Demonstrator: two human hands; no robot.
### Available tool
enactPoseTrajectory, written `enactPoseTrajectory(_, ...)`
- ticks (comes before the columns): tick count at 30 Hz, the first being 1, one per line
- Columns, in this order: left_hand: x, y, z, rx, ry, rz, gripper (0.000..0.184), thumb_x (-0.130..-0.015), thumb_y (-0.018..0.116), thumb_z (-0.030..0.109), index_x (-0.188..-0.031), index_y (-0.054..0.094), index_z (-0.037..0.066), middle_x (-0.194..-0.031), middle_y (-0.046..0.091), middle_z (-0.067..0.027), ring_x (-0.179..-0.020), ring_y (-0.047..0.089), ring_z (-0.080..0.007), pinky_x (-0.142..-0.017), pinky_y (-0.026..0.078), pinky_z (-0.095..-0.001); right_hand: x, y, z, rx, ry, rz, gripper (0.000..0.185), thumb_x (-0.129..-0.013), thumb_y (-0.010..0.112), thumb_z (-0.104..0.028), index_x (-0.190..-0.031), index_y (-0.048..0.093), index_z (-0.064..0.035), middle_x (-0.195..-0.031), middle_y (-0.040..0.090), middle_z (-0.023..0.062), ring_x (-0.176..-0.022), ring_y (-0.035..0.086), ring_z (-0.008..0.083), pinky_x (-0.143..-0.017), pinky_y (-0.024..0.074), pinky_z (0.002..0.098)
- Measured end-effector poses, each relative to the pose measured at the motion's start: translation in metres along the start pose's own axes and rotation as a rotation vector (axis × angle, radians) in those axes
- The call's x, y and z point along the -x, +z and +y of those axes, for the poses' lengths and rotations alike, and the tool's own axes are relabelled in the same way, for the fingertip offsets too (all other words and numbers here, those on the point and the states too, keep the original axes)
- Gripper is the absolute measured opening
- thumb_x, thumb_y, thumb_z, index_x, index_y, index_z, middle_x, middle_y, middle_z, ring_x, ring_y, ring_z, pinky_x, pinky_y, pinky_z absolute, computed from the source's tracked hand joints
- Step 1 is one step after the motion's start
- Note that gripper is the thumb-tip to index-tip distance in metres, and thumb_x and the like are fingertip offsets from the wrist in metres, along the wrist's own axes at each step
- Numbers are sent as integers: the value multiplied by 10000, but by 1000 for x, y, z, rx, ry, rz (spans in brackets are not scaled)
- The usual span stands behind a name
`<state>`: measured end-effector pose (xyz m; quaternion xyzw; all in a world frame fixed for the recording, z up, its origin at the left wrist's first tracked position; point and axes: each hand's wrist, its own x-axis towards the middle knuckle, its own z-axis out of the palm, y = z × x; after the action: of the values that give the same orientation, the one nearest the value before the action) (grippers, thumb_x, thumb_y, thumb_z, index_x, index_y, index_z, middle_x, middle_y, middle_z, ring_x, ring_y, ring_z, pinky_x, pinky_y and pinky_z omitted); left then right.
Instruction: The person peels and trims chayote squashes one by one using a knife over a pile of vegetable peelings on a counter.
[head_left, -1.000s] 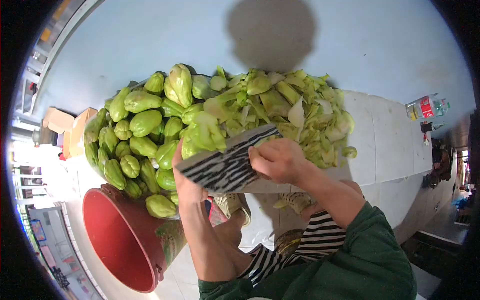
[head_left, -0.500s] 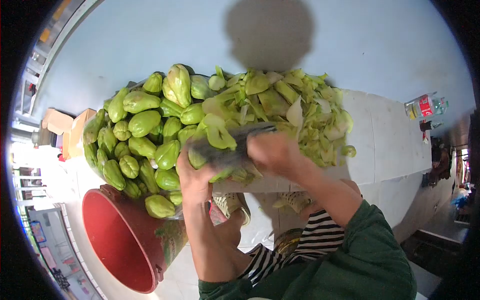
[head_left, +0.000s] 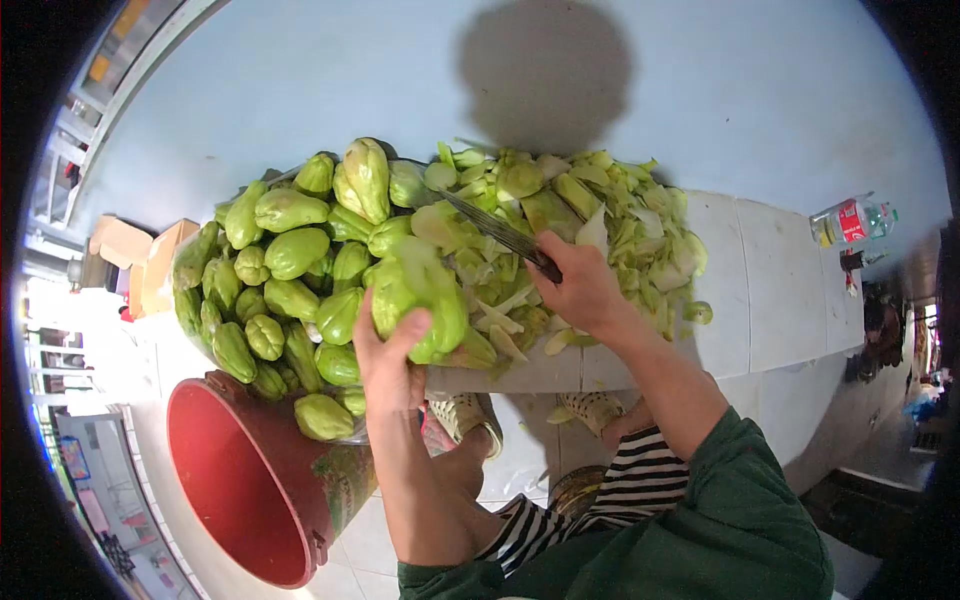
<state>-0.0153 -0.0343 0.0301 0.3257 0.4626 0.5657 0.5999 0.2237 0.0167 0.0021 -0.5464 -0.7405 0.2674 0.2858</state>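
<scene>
Sitting in the grasp of the left hand (head_left: 390,362), the chayote (head_left: 425,312) is between whole chayotes (head_left: 295,253) at left and peelings (head_left: 640,262) at right, seemingly handy to both; the right hand (head_left: 578,288) grips the knife (head_left: 497,230), tip far-left, apparently for clearance.

Head-worn view (wide), forward and down

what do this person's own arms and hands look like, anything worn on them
Loose dark green sleeves, creased and with no visible markings, stop short of the forearms, which are bare. The left hand and right hand are bare too, with no gloves.
</scene>
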Motion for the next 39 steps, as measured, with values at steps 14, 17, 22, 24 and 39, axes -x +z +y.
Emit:
enactPoseTrajectory(14, -4, -3, 8, 464, 1, 85, 632, -923, 506, 506, -1354, 419, 51, -1185, 592, -183, -993, 637, -405, -586, 624, -438, 4, 11, 3, -16, -108, 58, 186, -842, 669, -133, -888, 519, -32, -651, 578, 165, -593, 581, 383, -524, 432, 421)
enactPoseTrajectory(17, -4, -5, 5, 314, 5, 48, 609, -827, 710, 300, -1296, 463, 0, -1118, 617, -154, -984, 649, -306, -646, 597, -345, 8, 8, 4, -1, -270, 63, 248, -768, 695, -124, -961, 557, -51, -723, 613, 143, -644, 610, 363, -556, 470, 433)
enactPoseTrajectory(22, -7, 13, 5, -641, 450, 152, 626, -650, 777, 163, -1192, 554, -58, -1047, 656, -103, -959, 606, -159, -884, 477, -292, 14, 3, -17, -29, -769, 164, 437, -631, 733, -120, -1028, 583, -17, -691, 547, 53, -594, 588, 251, -511, 488, 377)
enactPoseTrajectory(24, -12, 9, -2, -719, 543, 155, 611, -667, 788, 211, -1177, 579, -53, -1036, 680, -145, -949, 635, -191, -893, 477, -303, 14, 2, -22, -40, -819, 171, 390, -660, 705, -57, -1026, 580, -2, -665, 521, 61, -539, 547, 247, -470, 447, 366)
enactPoseTrajectory(39, -8, 21, 4, -692, 339, 62, 717, -580, 797, 146, -1216, 554, -80, -1040, 651, -89, -932, 602, -154, -893, 475, -297, 4, -8, 1, 120, -329, 114, 332, -689, 712, -54, -987, 565, -48, -724, 597, 126, -637, 609, 342, -561, 482, 413)
